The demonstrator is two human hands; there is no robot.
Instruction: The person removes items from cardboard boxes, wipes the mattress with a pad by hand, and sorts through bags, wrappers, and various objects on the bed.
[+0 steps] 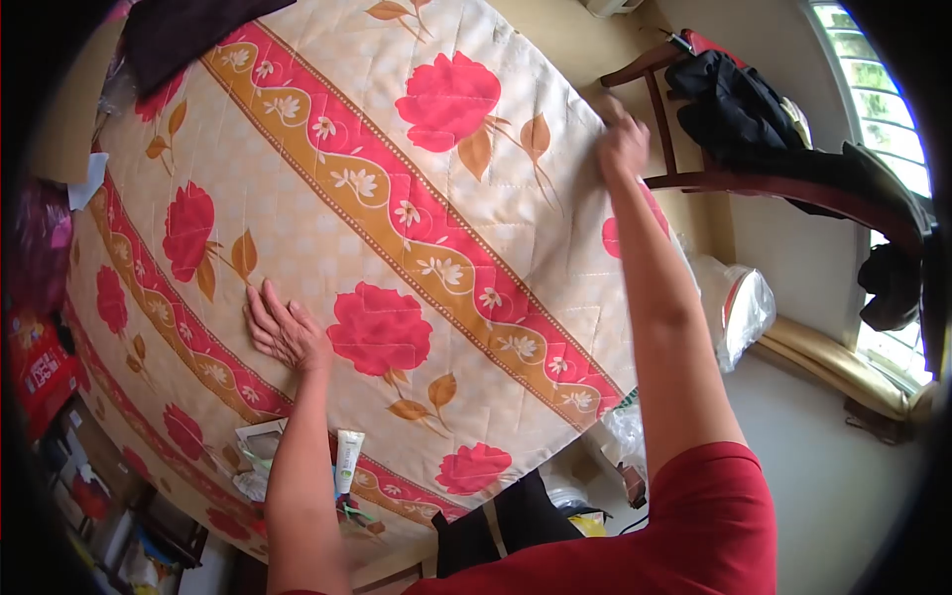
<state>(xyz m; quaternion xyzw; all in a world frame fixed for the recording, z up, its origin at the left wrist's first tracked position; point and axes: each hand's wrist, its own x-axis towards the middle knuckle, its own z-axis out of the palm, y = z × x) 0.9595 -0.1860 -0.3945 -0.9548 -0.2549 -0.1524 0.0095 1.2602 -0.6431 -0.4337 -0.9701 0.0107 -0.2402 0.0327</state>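
A quilted cover (pixel 456 198) with red roses and striped bands fills most of the view. My left hand (pixel 286 327) lies flat on it near the middle, fingers spread, holding nothing. At the cover's far right edge is my right hand (pixel 623 144), blurred; its fingers are smeared, and whether they grip the edge cannot be made out. A white tube (pixel 348 460) lies on the cover beside my left forearm.
At the right stands a wooden chair (pixel 666 119) with dark clothing (pixel 734 109) on it, near a window. Plastic-wrapped things (pixel 746 312) sit below. A dark cloth (pixel 188 35) lies at the top left, a red box (pixel 40 372) at the left, a black bag (pixel 516 521) at the bottom.
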